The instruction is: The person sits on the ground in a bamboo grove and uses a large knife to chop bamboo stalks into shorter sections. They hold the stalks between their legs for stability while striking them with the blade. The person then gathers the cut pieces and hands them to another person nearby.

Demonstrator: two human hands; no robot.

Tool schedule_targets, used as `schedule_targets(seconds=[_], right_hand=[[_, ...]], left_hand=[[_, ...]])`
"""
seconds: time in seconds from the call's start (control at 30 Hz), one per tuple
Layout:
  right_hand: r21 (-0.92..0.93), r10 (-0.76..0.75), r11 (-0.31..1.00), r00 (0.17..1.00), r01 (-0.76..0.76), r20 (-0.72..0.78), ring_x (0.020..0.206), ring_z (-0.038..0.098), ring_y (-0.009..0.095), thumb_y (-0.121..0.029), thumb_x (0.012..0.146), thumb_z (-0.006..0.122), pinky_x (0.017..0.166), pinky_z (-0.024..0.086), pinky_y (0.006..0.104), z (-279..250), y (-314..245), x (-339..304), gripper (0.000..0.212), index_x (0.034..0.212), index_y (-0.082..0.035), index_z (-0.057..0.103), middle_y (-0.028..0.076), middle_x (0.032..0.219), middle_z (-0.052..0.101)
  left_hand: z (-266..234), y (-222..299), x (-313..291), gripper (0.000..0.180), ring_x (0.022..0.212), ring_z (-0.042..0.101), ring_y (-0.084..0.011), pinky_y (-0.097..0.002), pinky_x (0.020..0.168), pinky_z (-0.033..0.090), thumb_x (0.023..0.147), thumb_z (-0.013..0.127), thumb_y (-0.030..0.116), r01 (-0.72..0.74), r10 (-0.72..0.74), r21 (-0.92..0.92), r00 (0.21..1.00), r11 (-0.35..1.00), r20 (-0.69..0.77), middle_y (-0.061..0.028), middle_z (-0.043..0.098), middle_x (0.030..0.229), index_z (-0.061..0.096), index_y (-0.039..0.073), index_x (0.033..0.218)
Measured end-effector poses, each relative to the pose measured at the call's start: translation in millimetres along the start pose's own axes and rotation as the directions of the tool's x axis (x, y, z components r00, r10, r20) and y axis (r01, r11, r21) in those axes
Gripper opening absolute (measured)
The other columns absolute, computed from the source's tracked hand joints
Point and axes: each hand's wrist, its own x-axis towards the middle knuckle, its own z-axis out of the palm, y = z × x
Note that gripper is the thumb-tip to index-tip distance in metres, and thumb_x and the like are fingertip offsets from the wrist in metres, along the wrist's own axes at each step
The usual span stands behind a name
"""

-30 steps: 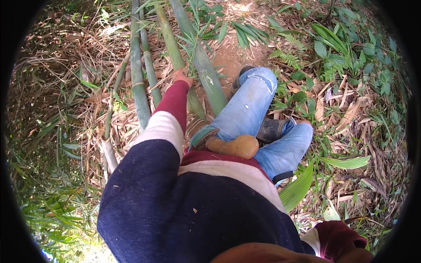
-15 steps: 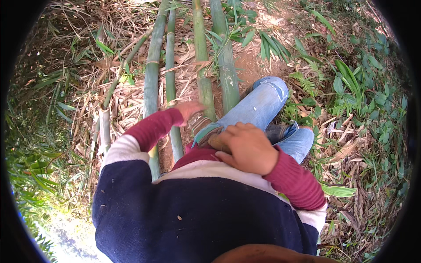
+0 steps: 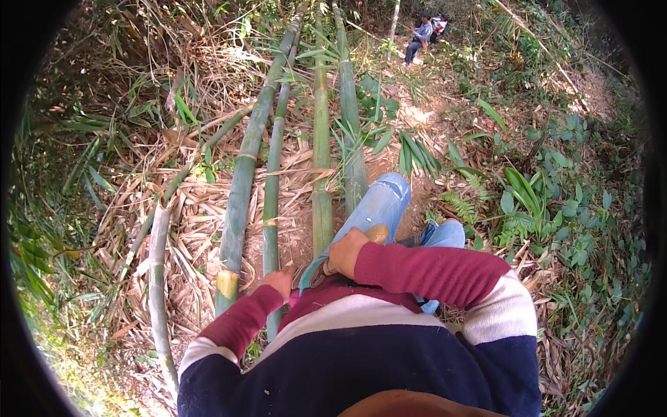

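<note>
At my lap, my right hand (image 3: 345,254) is closed round a tool with a rounded wooden handle (image 3: 377,234). The handle's end sticks out past the hand toward my thigh; the rest of the tool is hidden. Beside it, a turquoise strap (image 3: 310,273) runs along a brown piece at my waist. My left hand (image 3: 279,281) is closed at my left hip, close to that brown piece, and what its fingers hold is hidden. A thin green bamboo pole (image 3: 271,235) passes just behind the left hand. My bent leg in torn blue jeans (image 3: 382,201) lies beyond the handle.
Several bamboo poles lie lengthwise ahead, among them a thick one (image 3: 240,198) with a pale cut patch and a yellowish one (image 3: 321,153). A grey stalk (image 3: 158,299) stands at left. Dry leaves (image 3: 198,233) cover the ground; green plants (image 3: 577,208) grow at right. Another person (image 3: 419,36) sits far off.
My view has tilted up, bringing the seated person into sight. My right hand has shifted left across my lap with the wooden handle. My left hand has drawn back toward my hip.
</note>
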Motion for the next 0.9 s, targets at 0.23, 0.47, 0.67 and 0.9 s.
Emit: schedule_targets(seconds=[0.23,0.47,0.67,0.9], right_hand=[[-0.161,0.159,0.974,0.987,-0.158,-0.005,0.076,0.071,0.030,-0.013,0.074,0.071,0.064,0.056,0.0408,-147.8,82.8,-149.8,0.024,0.098,-0.013,0.070,0.008,0.077,0.069],[0.720,0.724,0.670,0.371,-0.177,-0.582,0.076,0.060,0.018,-0.006,0.086,0.069,0.067,0.050,0.0307,-66.7,146.5,-338.7,0.043,0.124,0.004,0.053,0.008,0.087,0.062],[0.791,0.812,-0.129,0.522,0.598,-0.262,0.056,0.056,0.014,-0.020,0.093,0.063,0.055,0.053,0.0308,-32.0,130.5,-119.2,0.022,0.103,-0.001,0.057,0.004,0.071,0.057],[0.594,0.528,-0.676,0.849,0.436,-0.022,0.063,0.058,0.020,-0.017,0.092,0.057,0.072,0.055,0.0387,29.6,75.4,60.9,0.016,0.099,-0.003,0.055,0.004,0.073,0.056]], left_hand=[[-4.6,-3.4,-53.7,0.057,0.091,0.069,-0.0401,-0.0471,0.079,0.057,0.075,0.068,0.015,0.153,-0.149,-0.091,0.987,0.984,0.053,-0.0212,0.070,0.102,0.055,0.006,0.130],[25.3,-55.9,-32.9,0.081,0.127,0.048,-0.0411,-0.0451,0.108,0.040,0.073,0.074,0.020,-0.166,0.058,-0.266,0.927,0.950,-0.371,-0.0243,0.053,0.134,0.039,0.006,0.145],[189.8,-114.1,10.5,0.056,0.119,0.057,-0.0414,-0.0493,0.101,0.044,0.090,0.056,0.038,0.596,-0.912,-0.733,0.403,0.326,-0.077,-0.0247,0.062,0.121,0.049,0.010,0.137],[124.7,-37.3,-35.7,0.068,0.095,0.069,-0.0422,-0.0519,0.087,0.052,0.080,0.063,0.056,0.614,-0.778,-0.555,0.621,0.561,-0.099,-0.0233,0.070,0.103,0.051,0.017,0.134]])
